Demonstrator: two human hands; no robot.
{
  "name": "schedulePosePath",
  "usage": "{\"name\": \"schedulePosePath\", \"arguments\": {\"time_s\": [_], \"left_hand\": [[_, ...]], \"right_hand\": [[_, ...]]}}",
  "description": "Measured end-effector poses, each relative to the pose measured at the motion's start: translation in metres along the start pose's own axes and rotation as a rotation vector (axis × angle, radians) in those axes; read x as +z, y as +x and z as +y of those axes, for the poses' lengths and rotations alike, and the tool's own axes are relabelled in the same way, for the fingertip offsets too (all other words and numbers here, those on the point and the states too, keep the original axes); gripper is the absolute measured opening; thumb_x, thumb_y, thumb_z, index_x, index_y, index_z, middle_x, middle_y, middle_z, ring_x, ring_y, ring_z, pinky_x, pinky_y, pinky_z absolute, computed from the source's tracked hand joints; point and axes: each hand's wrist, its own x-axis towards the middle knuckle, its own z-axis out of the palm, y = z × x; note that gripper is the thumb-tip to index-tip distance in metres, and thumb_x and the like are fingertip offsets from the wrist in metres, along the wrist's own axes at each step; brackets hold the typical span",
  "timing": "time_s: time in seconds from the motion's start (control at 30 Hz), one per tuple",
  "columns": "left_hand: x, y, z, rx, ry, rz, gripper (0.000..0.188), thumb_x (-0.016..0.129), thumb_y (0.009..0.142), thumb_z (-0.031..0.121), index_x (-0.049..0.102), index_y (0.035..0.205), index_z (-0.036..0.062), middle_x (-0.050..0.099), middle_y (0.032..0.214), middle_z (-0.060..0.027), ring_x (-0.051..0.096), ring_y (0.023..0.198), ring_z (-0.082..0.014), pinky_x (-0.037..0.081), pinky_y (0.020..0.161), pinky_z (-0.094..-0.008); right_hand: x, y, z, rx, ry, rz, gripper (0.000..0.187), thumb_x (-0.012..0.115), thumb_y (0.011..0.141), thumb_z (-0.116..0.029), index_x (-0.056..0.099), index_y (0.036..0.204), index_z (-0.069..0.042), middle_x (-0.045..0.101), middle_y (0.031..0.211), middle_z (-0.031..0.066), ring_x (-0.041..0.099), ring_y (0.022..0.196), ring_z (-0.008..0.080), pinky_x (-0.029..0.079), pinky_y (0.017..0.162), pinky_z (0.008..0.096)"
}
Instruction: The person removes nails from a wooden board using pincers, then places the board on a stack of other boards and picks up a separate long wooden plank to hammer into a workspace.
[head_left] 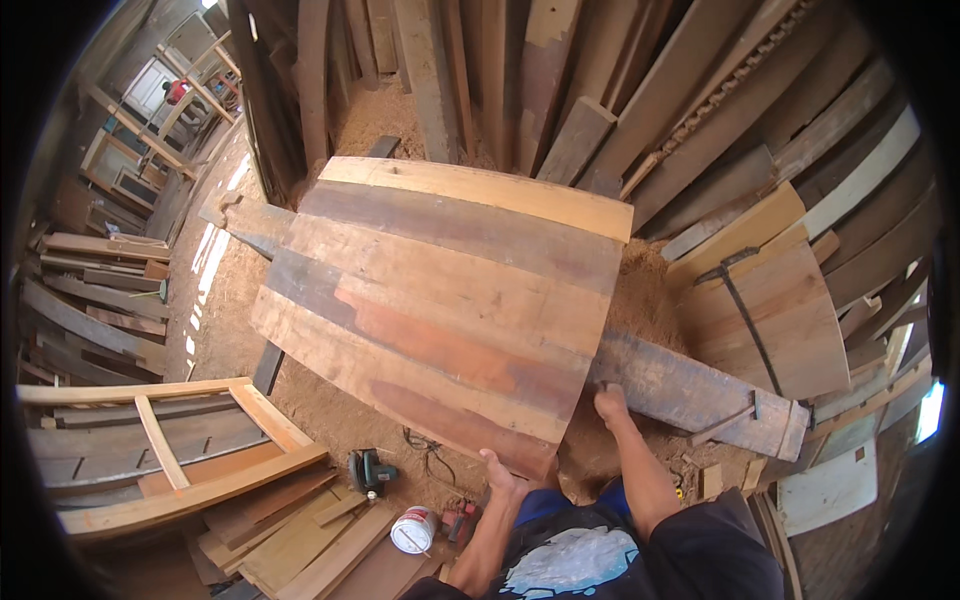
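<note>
A wide wooden panel [450,270], made of several boards in light, dark and reddish tones side by side, lies in front of me. My left hand [503,472] is at its near edge by the right corner, thumb up against the edge and the other fingers mostly hidden; it grips the panel there. My right hand [610,402] is closed just off the panel's right edge, beside the grey plank [690,385] that runs out from under the panel. What its fingers hold, if anything, is hidden.
A metal bar clamp [745,310] lies across a second panel [790,320] at right. Near my left are a power saw [370,470], a white bucket [413,530] and a wooden frame [290,460]. Boards [440,80] lean at the back. A person [177,93] is far off.
</note>
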Motion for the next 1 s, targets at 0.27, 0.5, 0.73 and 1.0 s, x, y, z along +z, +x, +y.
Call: {"name": "schedulePosePath", "arguments": {"time_s": [0.27, 0.5, 0.73, 1.0], "left_hand": [[0.010, -0.006, 0.004, 0.008, -0.069, 0.026, 0.080, 0.025, 0.102, 0.067, 0.032, 0.154, 0.0062, 0.043, 0.154, -0.0146, 0.042, 0.141, -0.0357, 0.034, 0.118, -0.0509], [-0.011, 0.001, -0.010, 0.146, -0.078, 0.156, 0.078, 0.034, 0.102, 0.064, 0.035, 0.150, 0.0025, 0.047, 0.150, -0.0162, 0.048, 0.136, -0.0357, 0.038, 0.116, -0.0504], [0.024, -0.012, 0.012, 0.325, -0.140, 0.305, 0.073, 0.034, 0.104, 0.062, 0.044, 0.145, 0.0027, 0.054, 0.144, -0.0172, 0.053, 0.130, -0.0363, 0.041, 0.113, -0.0508], [0.046, 0.036, 0.162, 0.501, -0.093, 0.339, 0.067, 0.034, 0.107, 0.055, 0.042, 0.147, 0.0022, 0.052, 0.147, -0.0141, 0.052, 0.132, -0.0326, 0.042, 0.113, -0.0469]], "right_hand": [[-0.037, 0.027, -0.097, 0.068, 0.983, -0.224, 0.051, 0.054, 0.104, -0.042, 0.053, 0.134, -0.001, 0.062, 0.130, 0.0132, 0.061, 0.116, 0.0276, 0.050, 0.099, 0.0438], [-0.034, 0.008, -0.178, 0.274, 1.086, -0.235, 0.044, 0.055, 0.105, -0.029, 0.052, 0.136, 0.003, 0.060, 0.136, 0.0119, 0.057, 0.123, 0.0271, 0.045, 0.108, 0.0441], [-0.027, 0.006, -0.193, 0.271, 0.813, -0.157, 0.043, 0.060, 0.102, -0.019, 0.050, 0.132, 0.011, 0.061, 0.127, 0.0175, 0.059, 0.114, 0.0234, 0.050, 0.095, 0.0408], [0.072, 0.057, -0.261, 0.075, 0.872, -0.473, 0.037, 0.061, 0.099, -0.013, 0.055, 0.132, 0.002, 0.064, 0.125, 0.0099, 0.062, 0.113, 0.0223, 0.051, 0.094, 0.0399]]}}
